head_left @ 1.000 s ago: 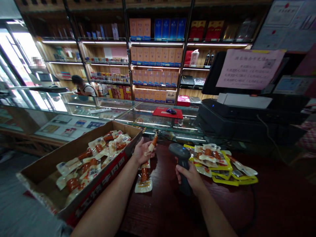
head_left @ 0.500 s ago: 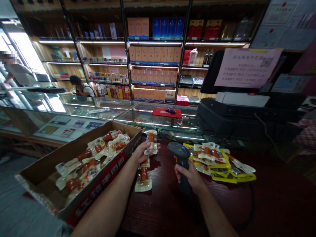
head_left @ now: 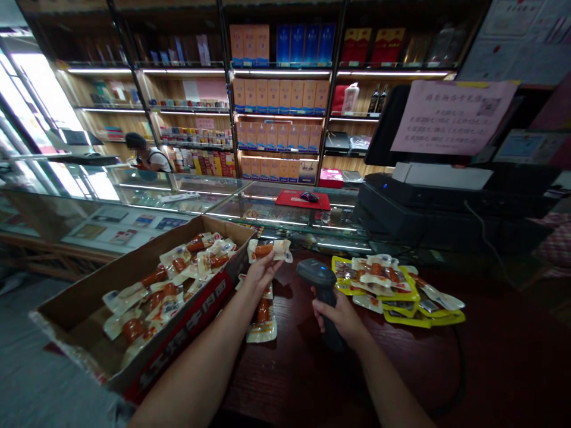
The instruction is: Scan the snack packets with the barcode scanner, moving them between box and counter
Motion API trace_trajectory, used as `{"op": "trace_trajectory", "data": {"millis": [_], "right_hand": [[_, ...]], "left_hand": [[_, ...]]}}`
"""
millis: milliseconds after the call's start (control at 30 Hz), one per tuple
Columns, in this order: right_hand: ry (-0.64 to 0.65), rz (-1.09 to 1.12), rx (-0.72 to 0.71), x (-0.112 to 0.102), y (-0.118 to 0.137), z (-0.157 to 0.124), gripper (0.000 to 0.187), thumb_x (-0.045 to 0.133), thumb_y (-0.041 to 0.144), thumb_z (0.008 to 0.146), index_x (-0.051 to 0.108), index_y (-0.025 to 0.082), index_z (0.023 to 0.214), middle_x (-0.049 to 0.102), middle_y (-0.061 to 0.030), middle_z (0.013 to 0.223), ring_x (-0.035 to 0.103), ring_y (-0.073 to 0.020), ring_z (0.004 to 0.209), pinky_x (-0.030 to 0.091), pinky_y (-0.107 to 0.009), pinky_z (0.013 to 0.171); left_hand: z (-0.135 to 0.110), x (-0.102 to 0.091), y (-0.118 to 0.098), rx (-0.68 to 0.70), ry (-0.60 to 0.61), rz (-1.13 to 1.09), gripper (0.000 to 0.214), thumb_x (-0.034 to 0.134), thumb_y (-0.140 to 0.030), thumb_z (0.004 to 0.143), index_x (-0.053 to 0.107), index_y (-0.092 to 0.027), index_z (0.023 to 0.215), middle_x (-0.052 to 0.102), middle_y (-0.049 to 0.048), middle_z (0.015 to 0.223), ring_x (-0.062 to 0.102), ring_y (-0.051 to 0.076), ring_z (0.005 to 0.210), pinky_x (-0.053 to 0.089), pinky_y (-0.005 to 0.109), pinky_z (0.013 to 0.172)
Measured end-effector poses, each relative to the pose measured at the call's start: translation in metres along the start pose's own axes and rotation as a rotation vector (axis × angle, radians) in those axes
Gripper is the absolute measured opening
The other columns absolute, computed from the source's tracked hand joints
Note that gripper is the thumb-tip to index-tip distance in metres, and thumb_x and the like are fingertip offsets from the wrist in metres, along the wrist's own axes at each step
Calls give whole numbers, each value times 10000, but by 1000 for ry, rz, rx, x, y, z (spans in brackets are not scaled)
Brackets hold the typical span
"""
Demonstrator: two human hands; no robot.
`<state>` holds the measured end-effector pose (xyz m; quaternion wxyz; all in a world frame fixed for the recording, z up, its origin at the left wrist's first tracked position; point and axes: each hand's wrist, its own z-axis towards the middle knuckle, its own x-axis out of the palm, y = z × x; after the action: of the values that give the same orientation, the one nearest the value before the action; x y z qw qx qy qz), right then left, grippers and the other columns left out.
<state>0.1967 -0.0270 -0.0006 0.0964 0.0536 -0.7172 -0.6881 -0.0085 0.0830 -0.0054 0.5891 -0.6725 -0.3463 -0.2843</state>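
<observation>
Between the fingers of my left hand (head_left: 260,273) is a vacuum-packed sausage (head_left: 264,250), lying crosswise above the dark table (head_left: 285,380). My right hand (head_left: 338,318) is wrapped round the grip of a black barcode scanner (head_left: 317,273), whose head points left toward that pack. Below my left hand another packed sausage (head_left: 263,315) rests on the table, its upper part hidden by the hand. To the left, an open cardboard box (head_left: 178,339) holds several more sausage packs (head_left: 167,291).
A pile of yellow-edged packets (head_left: 405,318) with sausage packs on top sits to the right. Behind stand a glass counter (head_left: 223,199), a red mouse pad (head_left: 285,200) and a monitor (head_left: 383,131) with a pink sheet. A person (head_left: 154,157) is behind the counter.
My left hand has turned the held sausage pack from upright to crosswise. The scanner in my right hand has shifted slightly left. A person at the far left has gone out of view.
</observation>
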Motion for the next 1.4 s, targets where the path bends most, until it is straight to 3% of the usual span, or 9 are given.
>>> {"op": "trace_trajectory", "data": {"millis": [167, 367, 633, 833, 1000, 1100, 1200, 1300, 1400], "right_hand": [[-14, -13, -2, 1, -1, 1, 498, 701, 454, 646, 486, 173, 997, 556, 73, 524, 500, -101, 373, 423, -212, 352], [-17, -20, -6, 2, -1, 0, 472, 702, 465, 646, 489, 184, 960, 549, 75, 521, 495, -102, 361, 412, -214, 348], [7, -10, -18, 1, -1, 0, 440, 685, 439, 676, 486, 177, 968, 550, 77, 521, 488, -94, 370, 417, -208, 359], [-10, 10, -20, 2, 4, 0, 490, 694, 431, 651, 467, 171, 999, 559, 79, 517, 490, -98, 360, 410, -211, 350], [-96, 16, -34, -3, 23, -10, 437, 684, 424, 663, 489, 179, 968, 552, 79, 517, 496, -99, 369, 423, -215, 356], [-153, 55, -63, -17, 34, -24, 437, 691, 431, 658, 494, 185, 960, 551, 80, 512, 491, -100, 364, 419, -212, 341], [-241, 104, -78, -38, 43, -45, 419, 717, 441, 635, 493, 192, 886, 557, 78, 507, 486, -92, 361, 417, -200, 332], [-348, 151, -87, -61, 51, -69, 409, 744, 457, 608, 484, 194, 782, 560, 71, 505, 483, -82, 360, 419, -190, 331], [-434, 174, -134, -81, 59, -91, 402, 749, 451, 621, 504, 187, 799, 564, 67, 512, 485, -77, 368, 427, -185, 341]], "left_hand": [[-2, 0, 3, -41, 35, -17, 82, 561, -35, 772, 610, -101, 768, 685, 74, 767, 661, 172, 749, 529, 399, 821], [2, -5, 8, -41, 105, -9, 136, 601, -63, 742, 617, -124, 862, 674, 99, 922, 643, 211, 901, 504, 413, 878], [4, -8, 10, -46, 128, -10, 235, 603, -73, 736, 601, -132, 963, 669, 118, 994, 635, 227, 942, 477, 446, 913], [0, -4, 5, -52, 80, 108, 164, 614, -94, 745, 603, -121, 906, 690, 84, 834, 668, 180, 774, 538, 370, 798], [-6, 6, 1, -57, 90, 303, 164, 668, -108, 712, 603, -155, 854, 688, 45, 807, 664, 142, 675, 550, 272, 646], [-8, 27, 7, -162, 156, 413, 178, 686, -107, 695, 611, -150, 851, 686, 52, 789, 652, 133, 633, 524, 228, 574], [-8, 63, 28, -229, 268, 442, 185, 706, -134, 680, 618, -143, 842, 679, 55, 766, 639, 131, 608, 496, 217, 552], [-8, 113, 67, -264, 362, 532, 122, 701, -177, 681, 624, -123, 759, 658, 53, 678, 599, 121, 533, 427, 194, 479], [-9, 163, 117, -236, 392, 750, 150, 658, -208, 708, 598, -119, 604, 569, 17, 498, 476, 91, 392, 327, 195, 411]]}}
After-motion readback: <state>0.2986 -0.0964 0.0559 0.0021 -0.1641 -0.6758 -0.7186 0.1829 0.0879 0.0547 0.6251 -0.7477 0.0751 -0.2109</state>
